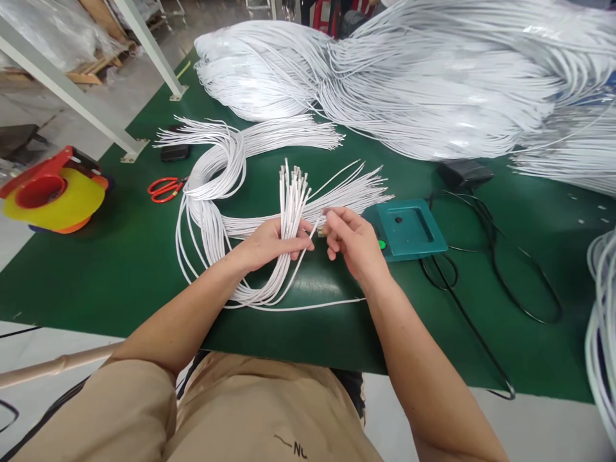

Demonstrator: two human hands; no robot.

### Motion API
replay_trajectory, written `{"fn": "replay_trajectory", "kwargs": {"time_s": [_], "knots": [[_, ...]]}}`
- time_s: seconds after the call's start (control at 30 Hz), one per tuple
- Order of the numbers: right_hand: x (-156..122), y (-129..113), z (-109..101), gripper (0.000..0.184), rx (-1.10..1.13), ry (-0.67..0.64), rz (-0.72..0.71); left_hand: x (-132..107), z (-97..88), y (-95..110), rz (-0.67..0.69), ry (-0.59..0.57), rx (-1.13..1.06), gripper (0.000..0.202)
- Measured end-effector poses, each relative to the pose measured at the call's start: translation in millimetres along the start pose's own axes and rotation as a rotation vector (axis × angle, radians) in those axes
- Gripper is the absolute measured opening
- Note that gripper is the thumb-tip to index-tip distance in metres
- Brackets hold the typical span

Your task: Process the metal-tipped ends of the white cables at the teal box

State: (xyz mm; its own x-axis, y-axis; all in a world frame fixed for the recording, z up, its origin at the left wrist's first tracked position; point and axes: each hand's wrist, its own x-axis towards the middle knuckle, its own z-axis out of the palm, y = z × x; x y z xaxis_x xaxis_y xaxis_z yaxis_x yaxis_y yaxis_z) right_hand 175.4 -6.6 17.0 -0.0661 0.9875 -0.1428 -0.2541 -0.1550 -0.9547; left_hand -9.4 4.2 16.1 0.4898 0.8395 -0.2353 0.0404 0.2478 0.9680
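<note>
My left hand (280,244) is wrapped round a bundle of white wires (291,199), whose metal-tipped ends stand up above the fingers. Close by on the right, my right hand (352,239) pinches the end of one white wire (312,232) between thumb and fingertips. The bundle curves down to the table and loops to the left into a larger coil of white wires (212,224). Behind my hands, loose wire ends (356,196) fan out to the right. A teal device (414,226) with a green button sits just beyond my right hand.
Big heaps of white wire (433,83) cover the back of the green table (308,346). Red-handled scissors (165,189) and a tape dispenser (58,192) are at left. Black cables (500,250) trail at right, near another wire coil (601,301). Metal posts (154,51) rise at the far left.
</note>
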Motion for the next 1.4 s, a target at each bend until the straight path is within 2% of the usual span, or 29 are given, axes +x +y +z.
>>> {"fn": "replay_trajectory", "kwargs": {"time_s": [0.13,0.33,0.43,0.53,0.67,0.8,0.87,0.97,1.23,1.3,1.4], "knots": [[-0.2,3.2,1.1,0.025,0.052,-0.021,0.01,-0.9,7.9,-3.3,-0.007,-0.043,0.036,0.027],[-1.8,7.5,3.9,0.019,0.06,-0.025,0.025,2.2,21.0,-9.3,0.026,0.161,-0.084,0.031],[-2.0,8.6,4.4,0.017,0.121,-0.043,0.046,3.3,23.1,-9.1,0.078,0.24,-0.065,0.029],[-1.8,8.6,5.4,0.017,0.248,-0.062,0.131,3.7,22.7,-8.2,0.118,0.286,0.0,0.026],[-1.0,7.7,5.6,0.022,0.372,-0.149,0.253,3.7,22.8,-7.3,0.147,0.233,-0.009,0.026],[-1.9,6.3,3.6,0.015,0.331,-0.148,0.234,4.2,24.2,-8.0,0.115,0.126,-0.076,0.029],[-2.6,5.7,2.8,0.022,0.291,-0.124,0.219,4.3,24.7,-8.7,0.108,0.094,-0.091,0.031],[-3.3,5.5,2.0,0.031,0.235,-0.156,0.227,4.0,24.5,-8.4,0.1,0.066,-0.077,0.034],[-3.4,5.5,-1.1,0.033,0.338,-0.263,0.264,2.6,21.6,-2.4,0.118,0.069,-0.144,0.035],[-4.8,4.2,-0.6,0.033,0.311,-0.246,0.251,2.9,20.2,-3.4,0.125,0.09,-0.157,0.035],[-7.8,1.6,2.2,0.03,0.226,-0.153,0.167,3.4,18.1,-5.4,0.138,0.082,-0.151,0.032]]}}
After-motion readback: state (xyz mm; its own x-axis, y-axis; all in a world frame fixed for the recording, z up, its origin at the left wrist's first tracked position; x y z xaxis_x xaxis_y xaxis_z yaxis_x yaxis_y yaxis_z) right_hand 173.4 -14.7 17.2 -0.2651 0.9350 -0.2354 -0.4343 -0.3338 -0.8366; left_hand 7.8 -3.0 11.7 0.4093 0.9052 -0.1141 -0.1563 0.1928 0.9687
